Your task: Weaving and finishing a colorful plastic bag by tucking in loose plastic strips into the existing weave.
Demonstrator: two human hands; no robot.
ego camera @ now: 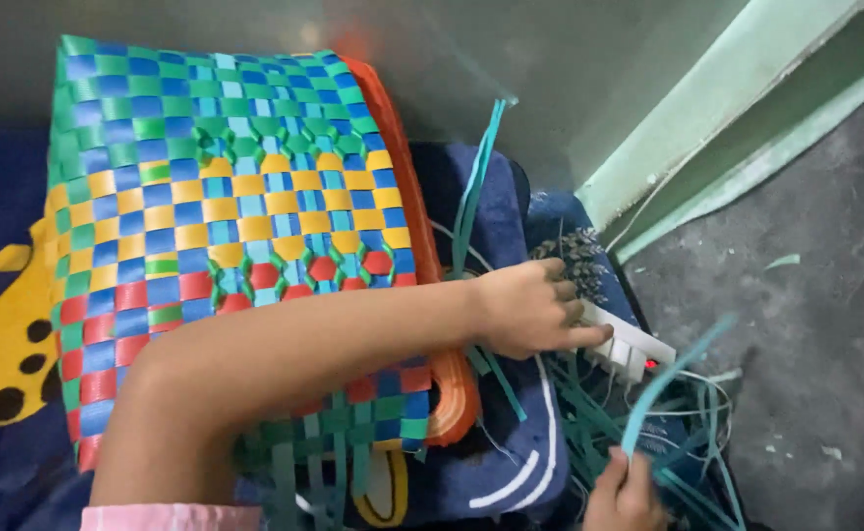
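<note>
Blue cloth with a yellow spotted animal figure (4, 344) is seen at the far left; on it a woven basket (226, 206) of green, blue, yellow and red plastic bands is laid on its side, its orange rim (422, 246) turned to the right and loose green ends left hanging at its lower edge; the basket is crossed by a bare forearm from a pink sleeve (172, 516). The left hand (530, 310) is held just past the rim with fingers curled, its fingertips laid on a white power strip (633, 346) with 1 red light; whether anything is pinched beneath cannot be told. Lower right, the right hand (624, 492) is closed around 1 pale blue strip (678, 379), which is lifted clear of a tangle of teal strips (589, 413); grey floor (825, 295) and a pale green wall edge (727, 118) are seen beyond. By judgement, the held strip is best kept flat and untwisted, and drawn free slowly, so that the thin white cords beside the power strip are not snagged.
</note>
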